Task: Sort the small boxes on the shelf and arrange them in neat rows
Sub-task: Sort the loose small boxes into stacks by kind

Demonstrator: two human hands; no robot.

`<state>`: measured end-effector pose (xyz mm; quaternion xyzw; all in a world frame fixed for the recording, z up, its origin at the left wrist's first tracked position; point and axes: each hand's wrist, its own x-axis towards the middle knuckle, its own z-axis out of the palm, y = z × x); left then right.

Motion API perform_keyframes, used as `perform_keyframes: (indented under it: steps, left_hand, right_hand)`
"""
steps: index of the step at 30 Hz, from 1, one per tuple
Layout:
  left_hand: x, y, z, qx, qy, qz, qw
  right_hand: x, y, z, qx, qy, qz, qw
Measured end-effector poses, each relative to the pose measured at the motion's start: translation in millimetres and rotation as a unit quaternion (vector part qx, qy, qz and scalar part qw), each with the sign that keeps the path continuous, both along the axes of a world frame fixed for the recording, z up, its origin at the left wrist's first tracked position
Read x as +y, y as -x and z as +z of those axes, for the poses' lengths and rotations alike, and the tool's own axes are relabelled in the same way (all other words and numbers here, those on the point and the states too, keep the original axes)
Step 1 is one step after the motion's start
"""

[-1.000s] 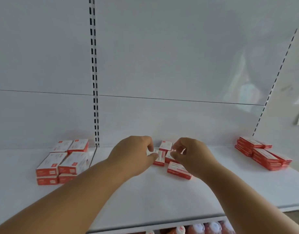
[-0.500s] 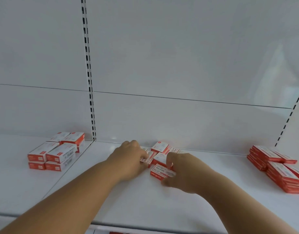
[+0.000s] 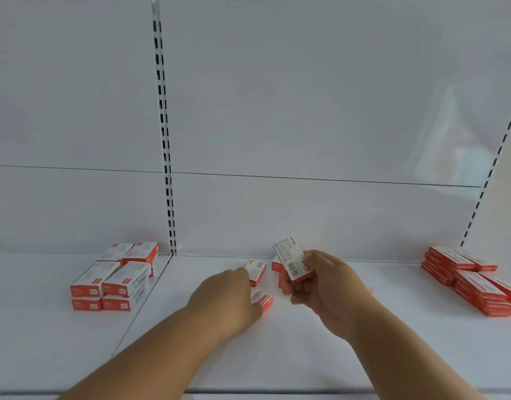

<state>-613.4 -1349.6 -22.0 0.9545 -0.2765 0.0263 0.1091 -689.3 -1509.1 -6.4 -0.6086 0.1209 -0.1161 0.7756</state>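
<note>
Right hand (image 3: 326, 287): grips small red-and-white cardboard box (image 3: 292, 261), lifted.
Left hand (image 3: 228, 298): fingers curled on flat red-and-white box (image 3: 261, 299) on white shelf (image 3: 306, 356).

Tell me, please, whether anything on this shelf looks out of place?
Yes: the loose boxes mid-shelf lie scattered at mixed angles between the hands, unlike the squared left stack and right stack. The right hand holds one box lifted.

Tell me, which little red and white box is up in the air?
The small red and white cardboard box gripped in the right hand, white barcode side showing, is lifted off the white shelf. All the other boxes lie on it.
</note>
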Motion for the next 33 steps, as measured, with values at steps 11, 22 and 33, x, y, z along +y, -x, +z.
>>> perform_keyframes:
  steps: [11,22,33]
  left_hand:
    - [53,2,8,0.282,0.423,-0.022,0.860]
    - [41,17,12,0.427,0.548,-0.084,0.714]
    - [-106,51,27,0.378,0.479,-0.129,0.782]
  right_hand:
    - [50,25,-9,-0.086,-0.106,0.009,0.991]
    - [67,30,6,-0.057,0.074,-0.080,0.992]
    - [-70,89,3,-0.035,0.181,-0.251,0.950]
